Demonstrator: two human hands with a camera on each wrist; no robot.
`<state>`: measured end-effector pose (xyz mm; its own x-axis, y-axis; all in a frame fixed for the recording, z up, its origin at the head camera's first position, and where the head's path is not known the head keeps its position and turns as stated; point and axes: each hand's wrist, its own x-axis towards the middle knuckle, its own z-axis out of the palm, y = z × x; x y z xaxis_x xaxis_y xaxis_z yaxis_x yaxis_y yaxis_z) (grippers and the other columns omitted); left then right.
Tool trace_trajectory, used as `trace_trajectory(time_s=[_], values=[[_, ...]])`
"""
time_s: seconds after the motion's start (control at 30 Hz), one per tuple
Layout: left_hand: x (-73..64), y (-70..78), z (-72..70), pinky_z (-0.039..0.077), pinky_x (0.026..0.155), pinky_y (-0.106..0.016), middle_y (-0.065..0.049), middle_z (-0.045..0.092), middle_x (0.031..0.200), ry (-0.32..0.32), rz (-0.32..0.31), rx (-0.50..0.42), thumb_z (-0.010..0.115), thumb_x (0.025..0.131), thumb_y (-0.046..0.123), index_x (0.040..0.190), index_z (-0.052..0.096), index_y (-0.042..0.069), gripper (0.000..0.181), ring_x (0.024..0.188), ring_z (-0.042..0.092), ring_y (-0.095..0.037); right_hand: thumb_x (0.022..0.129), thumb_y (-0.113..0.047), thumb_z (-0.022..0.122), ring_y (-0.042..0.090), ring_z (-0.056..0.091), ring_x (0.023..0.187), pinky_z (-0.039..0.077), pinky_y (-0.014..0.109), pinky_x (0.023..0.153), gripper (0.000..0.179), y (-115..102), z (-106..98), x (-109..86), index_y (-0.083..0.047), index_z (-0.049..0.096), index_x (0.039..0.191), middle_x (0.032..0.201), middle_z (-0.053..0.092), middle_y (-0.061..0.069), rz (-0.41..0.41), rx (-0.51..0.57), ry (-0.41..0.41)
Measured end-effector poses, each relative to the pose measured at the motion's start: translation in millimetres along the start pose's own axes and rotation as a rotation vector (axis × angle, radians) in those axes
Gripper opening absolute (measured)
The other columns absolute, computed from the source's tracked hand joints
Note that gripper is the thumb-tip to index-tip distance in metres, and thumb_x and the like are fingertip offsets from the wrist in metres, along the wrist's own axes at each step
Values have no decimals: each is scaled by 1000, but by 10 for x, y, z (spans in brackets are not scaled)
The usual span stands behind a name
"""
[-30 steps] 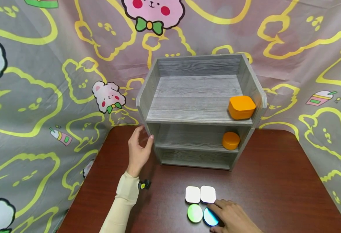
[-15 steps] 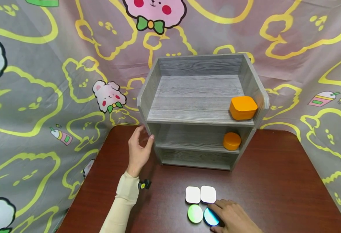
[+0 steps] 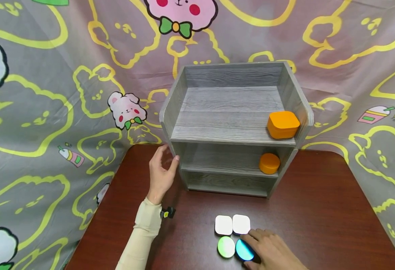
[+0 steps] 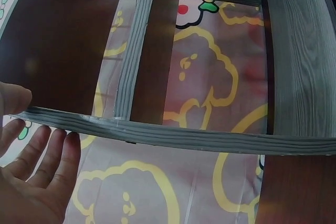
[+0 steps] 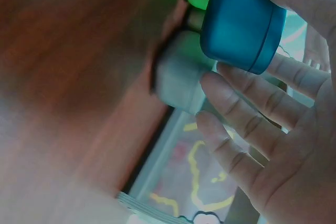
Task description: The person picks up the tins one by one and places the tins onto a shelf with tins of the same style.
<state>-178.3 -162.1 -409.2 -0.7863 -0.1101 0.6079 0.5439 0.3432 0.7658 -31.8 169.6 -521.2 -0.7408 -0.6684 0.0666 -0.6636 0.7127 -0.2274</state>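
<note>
My left hand (image 3: 161, 174) is at the left side of a grey wood-grain shelf (image 3: 224, 125). In the left wrist view its thumb lies on one side of the panel edge (image 4: 199, 136) and its fingers on the other, holding it. My right hand (image 3: 269, 249) grips a round blue jar (image 3: 244, 249) at the table's front. From the right wrist, the blue jar (image 5: 241, 24) shows a seam near its end, between thumb and fingers. Beside it sits a round green-topped jar (image 3: 226, 247). Two square white-topped boxes (image 3: 223, 225) (image 3: 241, 224) stand just behind.
An orange squarish box (image 3: 283, 125) stands at the right of the shelf's top level. One level lower is a round orange jar (image 3: 269, 164). The shelf stands on a dark red-brown table (image 3: 322, 210), with a cartoon-printed cloth (image 3: 92, 93) hanging behind and at both sides.
The head view has shifted slightly. Both hands keep their places, and the blue jar stays by the green one.
</note>
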Motion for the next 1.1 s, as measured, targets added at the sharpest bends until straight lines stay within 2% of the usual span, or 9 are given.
trace_trajectory(time_s=[0.1,0.27,0.5,0.7,0.83,1.1], values=[[3,5,-7,57,86,-14,-29,68,109,1,8,11,71,90,-11,123,63,-12,34,100,67,-30,84,-62,78,17,69,97,62,43,80,64,-32,-96,15,-16,69,128,115,73,-2,27,2,-17],[9,26,-9,57,86,-14,-29,68,108,-2,18,8,70,90,-10,123,63,-13,34,99,67,-32,80,-57,82,15,69,94,62,40,79,59,-27,-194,36,-18,71,121,109,73,-5,-17,-75,115],[9,25,-13,57,85,-13,-29,68,108,-8,14,12,70,90,-11,123,64,-11,34,100,67,-30,67,-50,90,7,63,85,58,32,75,56,33,-286,129,-20,69,110,97,68,-12,-103,-146,322],[11,5,-14,57,83,-13,-28,68,107,-4,29,33,71,89,-11,122,64,-11,34,98,67,-29,63,-48,92,9,63,82,56,32,72,60,44,-470,285,-17,68,109,96,67,-10,-151,-180,384],[14,-2,-13,57,82,-12,-27,68,106,-4,46,43,72,88,-11,122,64,-11,34,97,67,-28,63,-48,92,9,62,80,56,33,71,56,63,-603,402,-18,67,104,90,63,-10,-162,-191,422],[19,13,-24,57,81,-13,-29,68,104,-5,43,46,72,88,-11,120,64,-12,33,97,66,-32,67,-46,91,12,65,83,58,35,73,58,110,-864,573,-15,68,110,94,68,-7,-144,-216,425]])
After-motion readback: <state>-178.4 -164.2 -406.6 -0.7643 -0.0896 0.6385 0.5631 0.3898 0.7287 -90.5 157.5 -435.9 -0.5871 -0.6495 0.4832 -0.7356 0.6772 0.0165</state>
